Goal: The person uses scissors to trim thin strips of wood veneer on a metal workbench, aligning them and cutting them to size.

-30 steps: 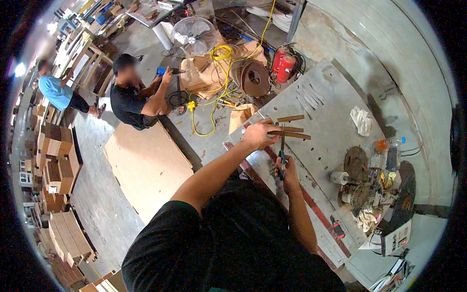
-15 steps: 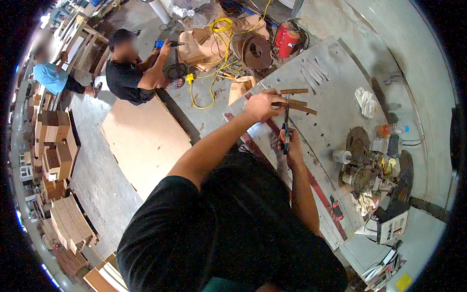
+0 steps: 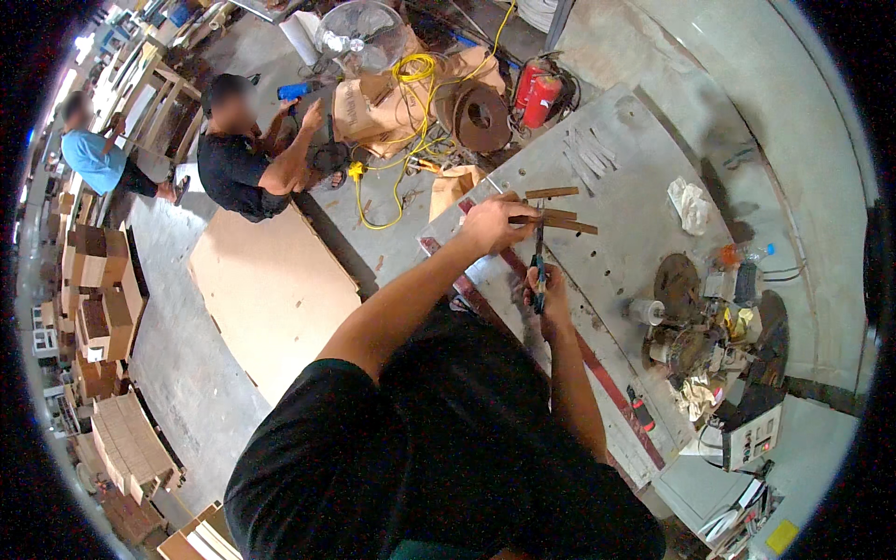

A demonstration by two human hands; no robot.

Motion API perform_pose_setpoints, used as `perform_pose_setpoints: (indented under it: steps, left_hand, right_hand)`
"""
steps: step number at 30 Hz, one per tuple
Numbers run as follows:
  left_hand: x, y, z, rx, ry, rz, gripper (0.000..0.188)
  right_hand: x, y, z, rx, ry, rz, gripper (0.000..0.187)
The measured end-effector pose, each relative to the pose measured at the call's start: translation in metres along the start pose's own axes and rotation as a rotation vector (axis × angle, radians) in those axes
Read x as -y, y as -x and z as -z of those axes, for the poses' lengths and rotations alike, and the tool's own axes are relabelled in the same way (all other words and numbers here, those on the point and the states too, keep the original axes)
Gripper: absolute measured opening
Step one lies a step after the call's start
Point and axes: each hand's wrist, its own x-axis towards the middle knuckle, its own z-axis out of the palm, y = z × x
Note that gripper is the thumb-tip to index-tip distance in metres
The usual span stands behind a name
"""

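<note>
"Several thin, flat brown strips [image 3: 571,226], just right of centre frame. Grips?"

"On my feed, left hand [image 3: 497,225] pinches the lower ones by their left ends; right hand [image 3: 555,292] wraps a slim, dark, scissor-like tool [image 3: 539,257] with bluish handles, blades apparently across them."

"Step?"

"Cutting, I judge. Next move calls for steady strips, then a square squeeze. I can't tell whether the blades bite."
</note>
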Motion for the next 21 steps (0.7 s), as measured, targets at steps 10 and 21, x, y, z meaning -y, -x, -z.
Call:
perform_pose_setpoints:
  steps: [10,21]
  left_hand:
    - [0.004,-0.002,-0.002,0.081,0.020,0.073,0.033]
    - [0.003,-0.001,0.000,0.027,-0.017,0.090,0.033]
  right_hand:
    - [-0.002,0.000,0.000,-0.074,0.121,-0.011,0.034]
    - [-0.016,-0.009,0.012,-0.128,0.275,0.102,0.047]
